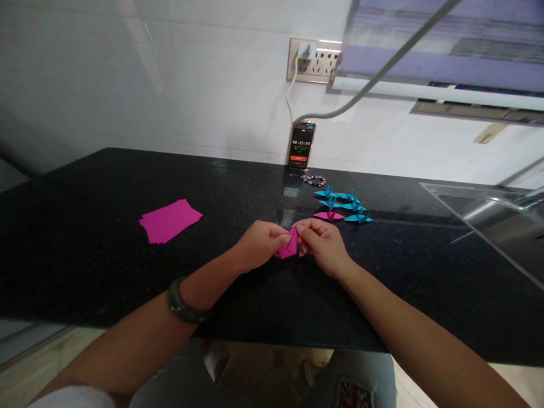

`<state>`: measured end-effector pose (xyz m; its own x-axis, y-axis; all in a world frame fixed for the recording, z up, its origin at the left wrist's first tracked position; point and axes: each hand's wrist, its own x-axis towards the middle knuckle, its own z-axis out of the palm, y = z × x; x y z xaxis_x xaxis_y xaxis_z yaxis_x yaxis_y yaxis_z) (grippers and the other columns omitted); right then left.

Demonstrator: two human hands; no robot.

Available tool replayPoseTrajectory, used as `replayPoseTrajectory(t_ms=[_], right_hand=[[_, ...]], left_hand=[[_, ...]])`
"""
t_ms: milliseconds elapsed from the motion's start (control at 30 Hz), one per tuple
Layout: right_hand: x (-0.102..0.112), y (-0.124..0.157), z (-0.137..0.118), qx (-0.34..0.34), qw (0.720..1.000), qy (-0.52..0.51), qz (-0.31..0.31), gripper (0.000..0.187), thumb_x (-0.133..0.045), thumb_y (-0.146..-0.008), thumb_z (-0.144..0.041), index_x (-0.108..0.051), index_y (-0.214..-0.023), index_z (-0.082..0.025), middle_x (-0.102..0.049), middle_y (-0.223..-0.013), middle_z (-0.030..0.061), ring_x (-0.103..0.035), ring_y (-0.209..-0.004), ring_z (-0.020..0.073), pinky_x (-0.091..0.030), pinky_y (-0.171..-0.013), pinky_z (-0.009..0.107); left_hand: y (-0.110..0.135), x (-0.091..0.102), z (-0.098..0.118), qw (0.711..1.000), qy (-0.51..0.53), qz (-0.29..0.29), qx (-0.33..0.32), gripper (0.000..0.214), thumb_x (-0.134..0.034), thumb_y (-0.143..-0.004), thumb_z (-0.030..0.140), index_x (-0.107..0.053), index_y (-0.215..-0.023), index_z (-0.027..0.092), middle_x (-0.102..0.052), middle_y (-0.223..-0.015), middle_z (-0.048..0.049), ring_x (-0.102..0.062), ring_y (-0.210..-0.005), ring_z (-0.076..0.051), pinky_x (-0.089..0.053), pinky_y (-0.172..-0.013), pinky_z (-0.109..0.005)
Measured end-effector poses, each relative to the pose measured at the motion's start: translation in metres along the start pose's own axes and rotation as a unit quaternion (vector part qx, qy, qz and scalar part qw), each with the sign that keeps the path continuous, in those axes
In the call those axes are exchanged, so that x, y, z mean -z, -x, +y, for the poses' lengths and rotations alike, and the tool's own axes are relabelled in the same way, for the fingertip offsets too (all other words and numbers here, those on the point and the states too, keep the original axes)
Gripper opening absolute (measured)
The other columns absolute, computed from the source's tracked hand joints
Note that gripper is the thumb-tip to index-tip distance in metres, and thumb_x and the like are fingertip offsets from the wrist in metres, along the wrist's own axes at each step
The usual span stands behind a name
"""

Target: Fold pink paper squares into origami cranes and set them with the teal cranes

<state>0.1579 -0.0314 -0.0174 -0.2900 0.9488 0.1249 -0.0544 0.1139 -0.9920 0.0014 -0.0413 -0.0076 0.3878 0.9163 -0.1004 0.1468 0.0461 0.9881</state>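
Observation:
A small folded piece of pink paper (pixel 289 245) is pinched between both my hands just above the black counter (pixel 106 272). My left hand (pixel 260 245), with a dark bangle on the wrist, is closed on the paper's left side. My right hand (pixel 323 245) is closed on its right side, fingertips meeting at the top fold. A stack of flat pink sheets (pixel 170 220) lies on the counter to the left. Behind my hands sit several folded blue paper cranes (pixel 346 204) and one pink crane (pixel 328 215).
A phone (pixel 301 145) showing a running timer leans against the white wall, wired to a socket (pixel 314 60). A bead bracelet (pixel 313 180) lies in front of it. A steel sink (pixel 488 218) is set in the counter at the right.

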Motion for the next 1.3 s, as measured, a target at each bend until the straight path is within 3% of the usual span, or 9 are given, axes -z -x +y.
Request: replayPoseTrajectory(t_ms=[333,700,1300], right_hand=[[-0.0038,0.0014,-0.0024,-0.035,0.999,0.012,0.005,0.023,-0.066,-0.063,-0.030,-0.054,-0.075,-0.014,-0.051,-0.051,-0.0053,-0.043,-0.039,0.0051,-0.036,-0.036,0.017],[-0.0054,0.0024,-0.0049,-0.039,0.998,0.039,0.006,0.016,-0.058,-0.069,-0.029,-0.053,-0.072,-0.014,-0.049,-0.048,-0.0058,-0.042,-0.037,0.0043,-0.034,-0.035,0.016],[-0.0050,0.0024,-0.0049,-0.043,0.999,0.025,0.004,0.016,-0.058,-0.069,-0.030,-0.054,-0.070,-0.014,-0.050,-0.048,-0.0052,-0.042,-0.037,0.0050,-0.035,-0.036,0.017]], left_hand=[[-0.0011,0.0012,-0.0058,0.995,-0.089,0.014,-0.046,0.030,-0.047,-0.076,0.036,-0.064,-0.071,0.011,-0.063,-0.061,-0.0029,-0.053,-0.053,-0.010,-0.038,-0.050,-0.020],[0.0002,-0.0003,-0.0011,0.991,-0.120,0.025,-0.060,0.029,-0.048,-0.075,0.033,-0.066,-0.071,0.011,-0.059,-0.055,-0.0004,-0.047,-0.048,-0.008,-0.032,-0.044,-0.018],[-0.0013,0.0023,-0.0055,0.992,-0.115,0.006,-0.051,0.028,-0.047,-0.076,0.033,-0.064,-0.074,0.011,-0.062,-0.064,-0.0030,-0.053,-0.056,-0.011,-0.038,-0.050,-0.020]])
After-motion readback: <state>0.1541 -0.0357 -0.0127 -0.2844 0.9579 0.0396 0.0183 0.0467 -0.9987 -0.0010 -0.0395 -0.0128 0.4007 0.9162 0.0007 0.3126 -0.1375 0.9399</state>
